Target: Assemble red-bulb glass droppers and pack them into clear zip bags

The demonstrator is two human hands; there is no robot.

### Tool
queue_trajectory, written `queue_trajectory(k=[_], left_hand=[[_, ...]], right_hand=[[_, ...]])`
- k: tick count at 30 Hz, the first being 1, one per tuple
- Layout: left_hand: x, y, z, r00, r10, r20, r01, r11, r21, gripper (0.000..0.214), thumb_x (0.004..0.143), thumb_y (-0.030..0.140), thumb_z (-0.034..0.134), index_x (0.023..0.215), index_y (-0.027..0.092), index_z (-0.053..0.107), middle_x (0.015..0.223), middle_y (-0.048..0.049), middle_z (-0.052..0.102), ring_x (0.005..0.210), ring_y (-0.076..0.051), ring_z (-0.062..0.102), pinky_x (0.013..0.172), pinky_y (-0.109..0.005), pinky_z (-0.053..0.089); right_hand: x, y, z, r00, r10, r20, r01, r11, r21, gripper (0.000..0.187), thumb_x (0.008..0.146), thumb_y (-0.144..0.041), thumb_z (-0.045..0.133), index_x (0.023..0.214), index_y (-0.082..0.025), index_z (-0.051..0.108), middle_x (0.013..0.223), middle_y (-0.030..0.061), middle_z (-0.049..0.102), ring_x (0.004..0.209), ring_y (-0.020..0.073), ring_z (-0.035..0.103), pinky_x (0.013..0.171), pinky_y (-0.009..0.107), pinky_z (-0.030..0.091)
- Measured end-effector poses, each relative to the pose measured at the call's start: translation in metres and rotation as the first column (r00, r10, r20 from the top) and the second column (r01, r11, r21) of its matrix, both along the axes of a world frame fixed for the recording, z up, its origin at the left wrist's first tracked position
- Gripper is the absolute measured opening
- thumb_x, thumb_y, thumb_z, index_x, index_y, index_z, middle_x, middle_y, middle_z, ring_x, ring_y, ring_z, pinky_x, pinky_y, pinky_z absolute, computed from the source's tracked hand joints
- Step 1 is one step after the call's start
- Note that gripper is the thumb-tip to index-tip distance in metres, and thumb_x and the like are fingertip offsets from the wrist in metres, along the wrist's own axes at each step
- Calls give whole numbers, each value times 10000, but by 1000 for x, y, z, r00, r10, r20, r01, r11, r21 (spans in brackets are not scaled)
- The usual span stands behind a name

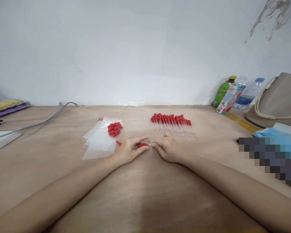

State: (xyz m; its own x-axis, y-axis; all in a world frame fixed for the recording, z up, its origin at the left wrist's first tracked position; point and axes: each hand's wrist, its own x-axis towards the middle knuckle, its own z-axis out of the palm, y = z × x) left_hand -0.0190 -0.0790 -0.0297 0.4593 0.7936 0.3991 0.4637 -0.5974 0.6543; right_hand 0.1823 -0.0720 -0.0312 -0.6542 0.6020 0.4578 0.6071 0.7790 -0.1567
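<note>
My left hand (pixel 131 149) pinches a red rubber dropper bulb (pixel 142 145) between thumb and fingers. From the bulb's right end a thin clear tube (pixel 149 145) runs to my right hand (pixel 167 148), whose thumb and fingertips are closed on it. Beyond my right hand lies a row of droppers (pixel 171 119), red bulbs at the far end and clear tubes toward me. Left of that row are several bare clear tubes (pixel 142 126). Loose red bulbs (pixel 114 129) are heaped on clear plastic bags (pixel 97 142), and a single red bulb (pixel 118 143) lies near my left wrist.
A grey cable (pixel 47 118) crosses the table's left side, near yellow and purple packs (pixel 8 106). At the back right stand a green bottle (pixel 222 92), a carton (pixel 229 98), a water bottle (pixel 248 94) and a beige bag (pixel 276 100). Blue packaging (pixel 278 137) lies at right.
</note>
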Motion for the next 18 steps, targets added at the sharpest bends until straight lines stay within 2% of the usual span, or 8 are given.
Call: queue_trajectory(k=[6, 9, 12, 14, 16, 18], left_hand=[[1, 1, 0, 1000, 8, 8, -8, 1000, -2, 407, 751, 288, 602, 1137, 181, 527, 966, -30, 673, 869, -162, 637, 822, -301, 505], [-2, 2, 0, 998, 57, -20, -55, 994, 97, 426, 757, 302, 596, 1157, 187, 506, 982, -36, 661, 883, -163, 623, 821, -306, 495], [-10, 5, 7, 980, 166, -112, -136, 962, 236, 449, 758, 322, 589, 1174, 186, 486, 1031, -58, 618, 928, -185, 582, 829, -336, 468], [-17, 10, 16, 956, 190, -222, -126, 953, 276, 395, 754, 320, 584, 1120, 181, 524, 1043, -72, 585, 959, -206, 547, 841, -355, 442], [-25, 16, 27, 921, 169, -350, -89, 968, 235, 292, 744, 327, 586, 999, 184, 586, 989, -68, 575, 942, -215, 534, 826, -354, 432], [-34, 22, 36, 877, 150, -456, -70, 980, 187, 244, 725, 340, 598, 920, 194, 612, 929, -60, 568, 915, -219, 526, 788, -341, 432]], right_hand=[[4, -5, 21, 993, 5, 115, -8, 1000, 24, 246, 856, -266, 414, 771, -163, 621, 767, 51, 616, 754, 152, 485, 709, 292, 282], [13, -2, 30, 989, 17, 148, -15, 1000, -15, 206, 821, -231, 449, 790, -177, 645, 789, 49, 626, 757, 150, 502, 705, 280, 312], [28, 11, 35, 991, -122, 52, 128, 984, -121, 206, 794, -245, 458, 756, -189, 652, 735, 28, 638, 678, 132, 530, 644, 249, 342], [38, 25, 36, 943, -328, -59, 308, 925, -222, 217, 768, -294, 474, 686, -185, 642, 665, 15, 632, 613, 127, 537, 579, 230, 348], [45, 40, 35, 840, -526, -133, 473, 830, -295, 251, 734, -352, 498, 589, -178, 607, 600, 12, 610, 576, 132, 536, 537, 226, 343], [48, 53, 34, 743, -651, -157, 583, 744, -325, 280, 708, -384, 512, 524, -178, 564, 561, 11, 589, 570, 140, 534, 526, 229, 338]])
